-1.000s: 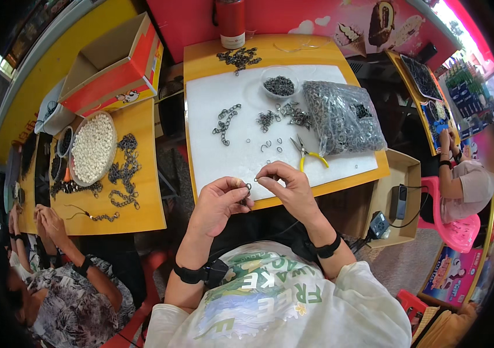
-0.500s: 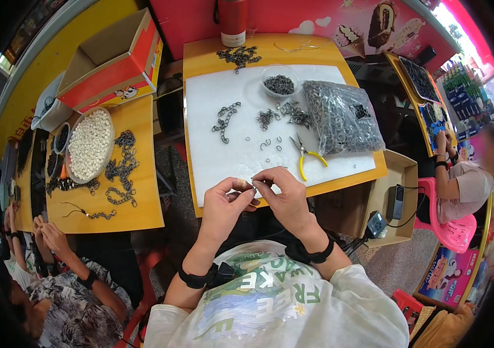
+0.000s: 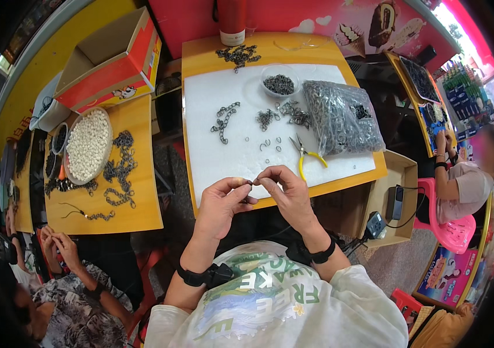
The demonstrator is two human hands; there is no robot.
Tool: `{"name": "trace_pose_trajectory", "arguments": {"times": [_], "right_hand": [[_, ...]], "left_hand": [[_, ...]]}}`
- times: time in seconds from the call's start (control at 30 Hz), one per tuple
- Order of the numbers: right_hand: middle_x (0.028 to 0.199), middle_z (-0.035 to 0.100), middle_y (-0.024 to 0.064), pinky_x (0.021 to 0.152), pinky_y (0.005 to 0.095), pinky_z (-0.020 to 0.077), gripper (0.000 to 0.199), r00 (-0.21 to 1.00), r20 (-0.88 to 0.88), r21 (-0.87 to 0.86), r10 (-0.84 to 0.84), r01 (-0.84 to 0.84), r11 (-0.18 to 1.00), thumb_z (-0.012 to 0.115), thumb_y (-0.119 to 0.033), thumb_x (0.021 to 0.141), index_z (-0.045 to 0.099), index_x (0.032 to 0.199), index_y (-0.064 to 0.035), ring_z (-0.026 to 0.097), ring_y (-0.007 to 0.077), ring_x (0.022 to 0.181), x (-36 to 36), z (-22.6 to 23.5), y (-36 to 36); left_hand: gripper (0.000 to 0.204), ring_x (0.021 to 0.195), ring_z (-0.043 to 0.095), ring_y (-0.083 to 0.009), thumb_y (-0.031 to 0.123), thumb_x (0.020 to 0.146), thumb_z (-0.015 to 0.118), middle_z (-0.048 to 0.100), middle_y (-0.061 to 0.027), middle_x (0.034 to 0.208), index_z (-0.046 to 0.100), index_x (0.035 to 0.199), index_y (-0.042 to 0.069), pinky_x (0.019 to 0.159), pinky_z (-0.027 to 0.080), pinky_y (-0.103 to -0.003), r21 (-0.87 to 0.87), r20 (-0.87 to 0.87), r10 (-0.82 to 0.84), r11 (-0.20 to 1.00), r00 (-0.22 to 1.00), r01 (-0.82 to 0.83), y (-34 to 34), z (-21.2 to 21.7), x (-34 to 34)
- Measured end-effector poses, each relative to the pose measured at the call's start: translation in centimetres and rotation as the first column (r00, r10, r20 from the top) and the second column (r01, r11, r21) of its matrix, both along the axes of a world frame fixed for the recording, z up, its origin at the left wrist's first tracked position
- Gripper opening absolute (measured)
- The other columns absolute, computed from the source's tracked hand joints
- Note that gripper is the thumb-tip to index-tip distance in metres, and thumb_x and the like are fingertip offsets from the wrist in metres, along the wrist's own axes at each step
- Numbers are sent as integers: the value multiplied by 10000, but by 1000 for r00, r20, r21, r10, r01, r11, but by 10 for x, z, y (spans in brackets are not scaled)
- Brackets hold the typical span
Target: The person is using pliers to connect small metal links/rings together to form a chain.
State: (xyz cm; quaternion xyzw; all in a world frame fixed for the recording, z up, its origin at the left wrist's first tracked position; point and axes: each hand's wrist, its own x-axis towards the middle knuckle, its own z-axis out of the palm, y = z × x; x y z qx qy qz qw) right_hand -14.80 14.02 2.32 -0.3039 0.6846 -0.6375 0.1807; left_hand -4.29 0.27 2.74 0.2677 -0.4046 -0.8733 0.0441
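Note:
My left hand [image 3: 220,204] and my right hand [image 3: 289,196] meet fingertip to fingertip just over the near edge of the white foam sheet [image 3: 218,165]. Small dark links show at my left fingers, pinched and partly hidden. My right thumb and forefinger are pressed together on something too small to make out. Beyond them lie several loose open rings [image 3: 267,152] and yellow-handled pliers [image 3: 302,167]. Farther back are a short dark chain [image 3: 221,123], small heaps of links [image 3: 296,113], a clear bowl of links [image 3: 279,84] and a plastic bag of links [image 3: 340,119].
A red flask [image 3: 232,23] and more chain [image 3: 239,56] stand at the table's back. On the left table are white beads [image 3: 89,145], dark chains [image 3: 120,174] and a carton [image 3: 105,78]. A cardboard box [image 3: 398,217] sits at right; people work on both sides.
My hands have drawn slightly apart at the fingertips, the right one turning a little. The pliers, rings and chains lie as before. At left, the other person's hands have shifted.

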Motion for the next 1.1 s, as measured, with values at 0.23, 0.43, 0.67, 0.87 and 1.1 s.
{"name": "trace_pose_trajectory", "arguments": {"times": [0.23,0.43,0.67,0.87,1.1], "right_hand": [[849,656,69,653,253,468,101,999,16,4,-33,32,999,636,-49,885,625,969,7,589,124,729,13,-2,-8],[846,645,94,631,282,469,101,993,-110,74,-38,46,996,650,-45,868,621,951,5,601,178,710,11,3,-10],[869,637,121,697,353,492,125,905,-333,225,264,-196,954,657,-72,849,620,951,-10,621,282,802,-18,25,1],[891,647,115,713,334,486,131,864,-200,339,463,-382,860,637,-109,878,626,968,-14,619,249,800,-28,33,4],[885,635,38,752,256,455,80,942,226,54,250,-268,962,650,-34,868,640,928,19,572,115,834,-15,12,8]], "left_hand": [[153,750,686,-184,1,876,641,630,-82,936,628,1024,-36,670,601,-262,-15,-55,96,995,994,-97,6,-2,0],[171,751,686,-182,13,877,645,626,-78,938,617,1039,-35,663,600,-263,-57,-68,102,993,992,-106,9,0,0],[135,695,674,-159,76,897,642,654,-71,886,624,996,-14,583,547,-226,-159,-20,-76,985,997,72,-2,-5,4],[110,663,659,-143,76,880,652,647,-55,809,637,950,-7,556,519,-215,-299,38,-192,934,981,195,-4,5,4],[53,623,642,-143,65,901,612,649,-55,767,620,920,15,545,516,-230,15,-17,-19,1000,1000,19,-8,1,4]]}}
